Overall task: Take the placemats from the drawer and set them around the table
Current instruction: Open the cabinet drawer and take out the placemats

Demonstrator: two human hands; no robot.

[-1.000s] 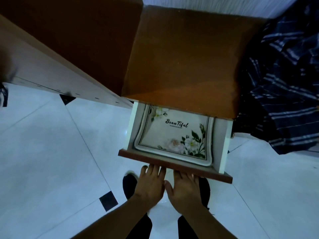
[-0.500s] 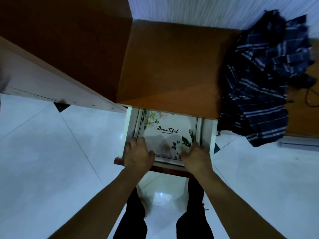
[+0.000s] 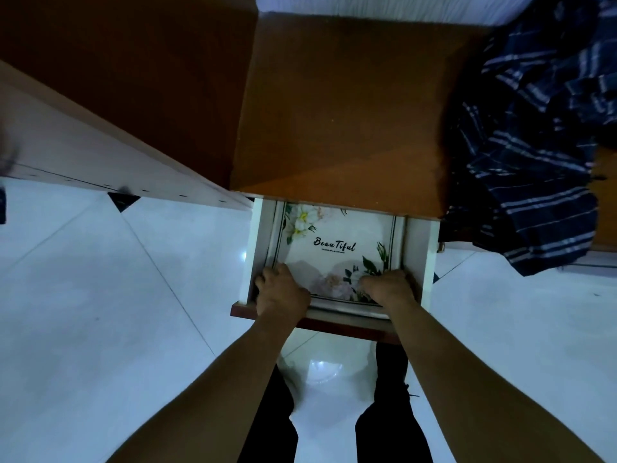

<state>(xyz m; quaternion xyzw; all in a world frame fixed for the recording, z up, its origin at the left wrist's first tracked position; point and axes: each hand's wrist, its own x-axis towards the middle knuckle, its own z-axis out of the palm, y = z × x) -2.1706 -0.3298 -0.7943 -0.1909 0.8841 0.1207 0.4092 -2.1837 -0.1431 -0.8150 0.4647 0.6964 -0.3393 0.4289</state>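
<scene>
so the hands were down on the drawer's front lip a second ago, and now both are inside the pulled-out white drawer with the dark red-brown front (image 3: pixel 421 248), which looks to me like the pull is finished and the grab has started. going left to right: there's a long pale cabinet edge (image 3: pixel 100 162) running off over the glossy white floor tiles (image 3: pixel 100 312), then the person's left hand (image 3: pixel 282 292) curled over the near-left corner of the floral placemat with "beautiful" printed on it (image 3: pixel 334 242), fingers bent down around its edge. the mat lies flat in the drawer, half tucked under the orange-brown wooden top (image 3: pixel 334 111). can't tell if there's more than one stacked, though the task says placemats. next the right hand (image 3: pixel 389 287) is on the near-right corner, fingers also curled onto the edge, but whether it's really pinching or just resting i can't say. far right a dark blue plaid cloth (image 3: pixel 541 145) hangs over the furniture. nothing's lifted yet as far as i can see, so the table part is all still ahead.
</scene>
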